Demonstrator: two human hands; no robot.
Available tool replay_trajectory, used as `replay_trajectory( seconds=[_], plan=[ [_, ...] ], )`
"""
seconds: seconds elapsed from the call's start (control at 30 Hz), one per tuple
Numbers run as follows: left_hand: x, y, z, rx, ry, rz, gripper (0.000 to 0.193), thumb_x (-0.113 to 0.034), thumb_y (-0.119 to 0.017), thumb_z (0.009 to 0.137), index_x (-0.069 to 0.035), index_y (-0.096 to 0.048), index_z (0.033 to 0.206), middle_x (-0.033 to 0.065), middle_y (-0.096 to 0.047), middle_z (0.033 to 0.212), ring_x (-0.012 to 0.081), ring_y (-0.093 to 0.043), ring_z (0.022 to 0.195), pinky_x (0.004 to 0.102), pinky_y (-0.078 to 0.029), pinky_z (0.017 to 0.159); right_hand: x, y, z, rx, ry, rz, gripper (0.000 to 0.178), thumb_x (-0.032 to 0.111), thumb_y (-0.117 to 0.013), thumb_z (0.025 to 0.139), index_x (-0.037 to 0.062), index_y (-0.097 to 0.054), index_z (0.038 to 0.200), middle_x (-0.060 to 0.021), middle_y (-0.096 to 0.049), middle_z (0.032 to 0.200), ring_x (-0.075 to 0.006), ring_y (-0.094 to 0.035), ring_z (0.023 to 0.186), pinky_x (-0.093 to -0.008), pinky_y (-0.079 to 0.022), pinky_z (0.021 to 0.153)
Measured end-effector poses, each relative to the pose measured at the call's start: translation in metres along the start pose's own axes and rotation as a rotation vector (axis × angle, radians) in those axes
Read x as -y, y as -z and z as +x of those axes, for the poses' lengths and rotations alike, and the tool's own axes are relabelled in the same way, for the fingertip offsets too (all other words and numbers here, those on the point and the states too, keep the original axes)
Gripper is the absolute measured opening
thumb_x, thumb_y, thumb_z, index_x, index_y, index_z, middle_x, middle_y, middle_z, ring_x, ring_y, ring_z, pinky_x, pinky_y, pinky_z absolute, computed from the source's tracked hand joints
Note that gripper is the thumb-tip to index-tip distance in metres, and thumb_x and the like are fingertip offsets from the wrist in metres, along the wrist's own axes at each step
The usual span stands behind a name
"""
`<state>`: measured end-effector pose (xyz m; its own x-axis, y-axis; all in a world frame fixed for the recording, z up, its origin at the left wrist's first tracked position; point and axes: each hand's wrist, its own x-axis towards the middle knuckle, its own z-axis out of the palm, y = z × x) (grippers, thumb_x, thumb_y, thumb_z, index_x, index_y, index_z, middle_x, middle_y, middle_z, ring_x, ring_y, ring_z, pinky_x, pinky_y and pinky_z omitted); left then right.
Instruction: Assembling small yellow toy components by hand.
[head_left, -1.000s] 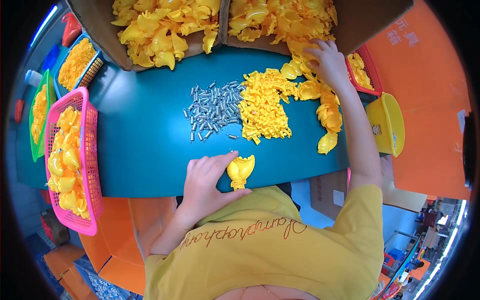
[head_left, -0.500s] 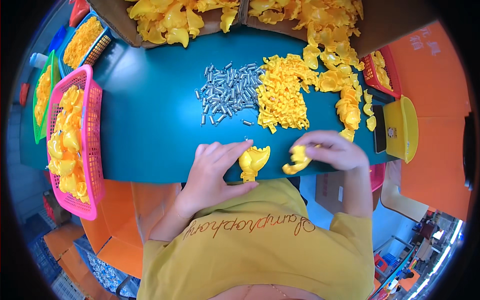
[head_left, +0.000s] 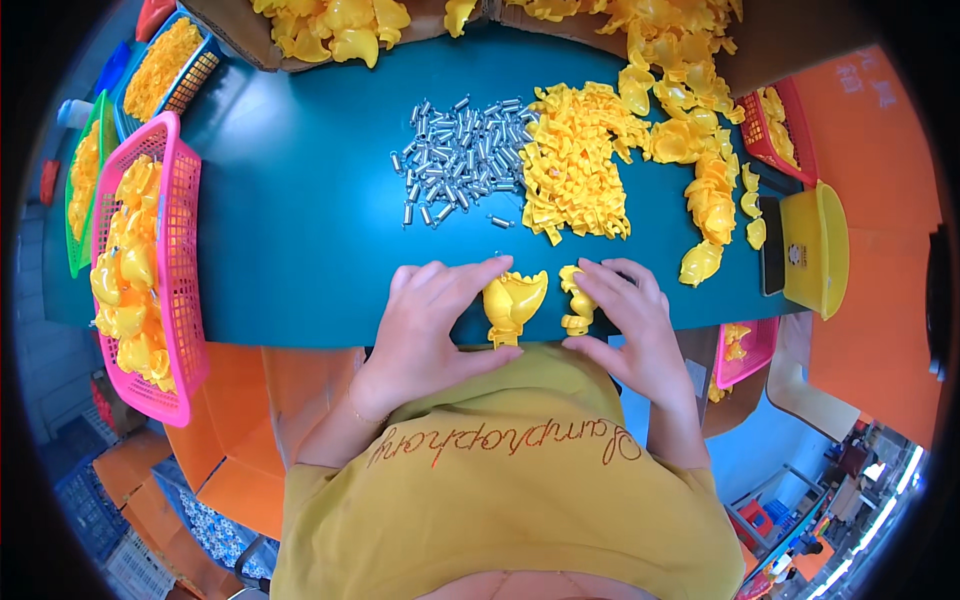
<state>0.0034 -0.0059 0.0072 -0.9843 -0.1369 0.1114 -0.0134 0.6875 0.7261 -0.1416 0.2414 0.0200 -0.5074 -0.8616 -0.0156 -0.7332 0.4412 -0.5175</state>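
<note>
Near the table's front edge, my left hand (head_left: 430, 310) grips a yellow plastic shell half (head_left: 514, 302) between thumb and fingers, its hollow side facing up. My right hand (head_left: 632, 318) pinches a second yellow plastic shell piece (head_left: 577, 302) by its outer side, thumb low and fingers high. The two pieces face each other with a small gap of table between them. Beyond my hands lie a heap of small silver metal cylinders (head_left: 465, 160) and, right beside it, a pile of small yellow plastic parts (head_left: 575, 165).
A pink basket (head_left: 180, 260) of yellow pieces stands at the left, with green (head_left: 82, 190) and blue (head_left: 195, 80) baskets behind. Cardboard boxes of yellow shells line the far edge. Loose yellow shells (head_left: 712, 195), a red basket (head_left: 790, 150) and a yellow bin (head_left: 828, 255) are at the right.
My right hand has moved left with its yellow shell piece and turned it upright, close to the other half. My left hand stays around its shell half. The view has shifted slightly.
</note>
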Motion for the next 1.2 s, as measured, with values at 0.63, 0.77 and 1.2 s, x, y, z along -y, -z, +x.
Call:
replay_trajectory(
  seconds=[0.63,0.77,1.2],
  plan=[
    [0.007,-0.013,-0.003,-0.107,-0.035,-0.036,0.087,-0.026,-0.093,0.06,-0.016,-0.064,0.141,0.0011,-0.071,0.113,0.0219,-0.062,0.091,0.037,-0.04,0.09,0.021,-0.031,0.029,-0.177,0.218,0.26,0.073,0.039,-0.096,0.068,0.0126,-0.071,0.132,-0.0035,-0.069,0.14,-0.032,-0.06,0.119,-0.0419,-0.05,0.099],
    [0.007,-0.013,-0.003,-0.119,-0.044,-0.034,0.086,-0.026,-0.093,0.061,-0.016,-0.064,0.141,0.0014,-0.071,0.112,0.0224,-0.062,0.092,0.0372,-0.04,0.089,0.019,-0.031,0.029,-0.187,0.217,0.253,0.072,0.039,-0.095,0.069,0.0126,-0.072,0.131,-0.0029,-0.069,0.141,-0.0316,-0.06,0.117,-0.0414,-0.05,0.098],
    [0.01,-0.016,-0.004,-0.146,-0.054,-0.029,0.088,-0.031,-0.095,0.063,-0.015,-0.062,0.143,0.0035,-0.071,0.114,0.0235,-0.064,0.094,0.0378,-0.041,0.088,0.019,-0.026,0.036,-0.05,0.235,0.167,0.073,0.039,-0.089,0.078,0.009,-0.067,0.141,-0.0116,-0.06,0.151,-0.0344,-0.057,0.124,-0.0456,-0.047,0.105]
  ],
)
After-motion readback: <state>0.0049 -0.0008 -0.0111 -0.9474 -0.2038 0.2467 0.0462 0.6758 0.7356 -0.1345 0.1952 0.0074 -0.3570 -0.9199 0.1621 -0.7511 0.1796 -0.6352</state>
